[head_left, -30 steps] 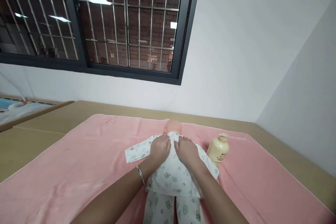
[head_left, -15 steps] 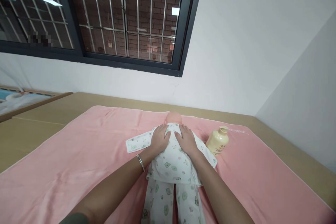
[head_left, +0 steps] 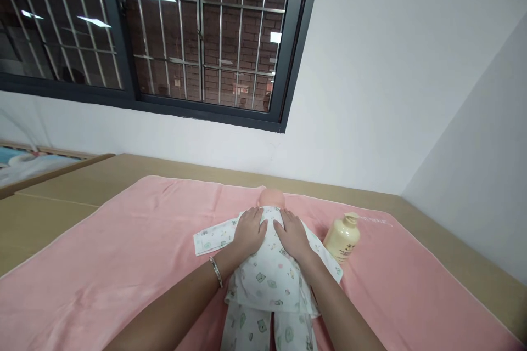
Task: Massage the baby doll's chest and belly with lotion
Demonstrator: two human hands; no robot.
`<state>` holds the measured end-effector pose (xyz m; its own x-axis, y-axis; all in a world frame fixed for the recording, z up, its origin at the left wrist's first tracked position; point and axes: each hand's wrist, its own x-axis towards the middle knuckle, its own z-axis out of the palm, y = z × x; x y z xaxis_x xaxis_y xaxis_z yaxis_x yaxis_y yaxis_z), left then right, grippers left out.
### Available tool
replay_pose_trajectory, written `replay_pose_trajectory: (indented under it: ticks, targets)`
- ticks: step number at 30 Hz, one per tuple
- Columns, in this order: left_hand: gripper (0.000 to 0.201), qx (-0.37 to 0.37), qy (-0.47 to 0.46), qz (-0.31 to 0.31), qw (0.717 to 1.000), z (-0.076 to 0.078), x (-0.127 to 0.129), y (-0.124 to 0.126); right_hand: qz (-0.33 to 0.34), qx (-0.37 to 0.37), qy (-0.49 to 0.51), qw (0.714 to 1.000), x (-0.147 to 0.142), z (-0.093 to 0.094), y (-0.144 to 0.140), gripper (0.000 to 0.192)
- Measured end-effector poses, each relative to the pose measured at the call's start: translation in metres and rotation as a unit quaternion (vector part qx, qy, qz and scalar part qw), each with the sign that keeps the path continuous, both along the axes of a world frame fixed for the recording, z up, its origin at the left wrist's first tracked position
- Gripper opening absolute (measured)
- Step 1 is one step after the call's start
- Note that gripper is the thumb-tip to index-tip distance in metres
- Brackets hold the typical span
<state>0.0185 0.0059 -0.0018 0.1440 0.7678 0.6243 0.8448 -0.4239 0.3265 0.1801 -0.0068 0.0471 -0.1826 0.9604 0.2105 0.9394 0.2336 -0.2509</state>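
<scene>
A baby doll (head_left: 272,198) lies on a pink towel (head_left: 135,263), its head toward the wall. It wears a white printed top (head_left: 269,279) and matching trousers (head_left: 251,332). On the left of the doll's upper body, my left hand (head_left: 249,232) rests flat, fingers stretched toward the head. My right hand (head_left: 293,235) lies flat on the right side in the same way. Both thumbs point inward, with a strip of cloth showing between them. Just right of the doll's sleeve stands a pale yellow pump bottle (head_left: 342,237).
The towel covers a wooden tabletop (head_left: 53,197) with a raised edge at the left. Behind it rises a white wall (head_left: 362,93) with a dark-framed, barred window (head_left: 206,38). Beyond the left edge, some white and blue cloth (head_left: 37,167) shows.
The view has tilted slightly upward, so everything sits lower in the picture. Both hands stay flat on the doll's upper body.
</scene>
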Motion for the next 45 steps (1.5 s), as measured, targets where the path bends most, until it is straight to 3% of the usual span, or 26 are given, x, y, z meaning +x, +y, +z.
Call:
replay_pose_trajectory:
  ticks: [5,8,14,20,25,35,45]
  targets:
    - [0.036,0.028,0.033,-0.003,0.999,0.004,0.004,-0.006,-0.023,-0.004,-0.031,0.999,-0.007,0.006,-0.009,0.058]
    - [0.036,0.014,0.005,0.001,1.0,0.002,0.006,-0.008,-0.042,0.008,-0.06,0.997,-0.013,0.012,-0.017,0.056]
    - [0.042,-0.037,-0.048,-0.007,0.998,-0.004,0.003,0.0,-0.001,-0.019,-0.016,1.0,0.002,0.009,-0.004,0.058]
    - [0.037,0.008,-0.019,-0.014,1.0,-0.002,0.007,-0.002,-0.004,-0.026,-0.028,0.999,-0.002,0.01,-0.009,0.061]
    - [0.037,-0.004,-0.065,-0.013,0.998,-0.002,0.008,-0.005,-0.036,-0.007,-0.061,0.997,-0.013,0.015,-0.019,0.059]
    - [0.042,-0.047,-0.109,-0.015,0.993,-0.006,0.005,0.0,-0.023,0.027,0.062,0.997,0.001,-0.011,0.001,0.058]
    - [0.041,-0.039,-0.123,-0.029,0.991,-0.005,0.003,-0.003,-0.012,0.039,0.076,0.996,-0.001,-0.013,-0.001,0.056]
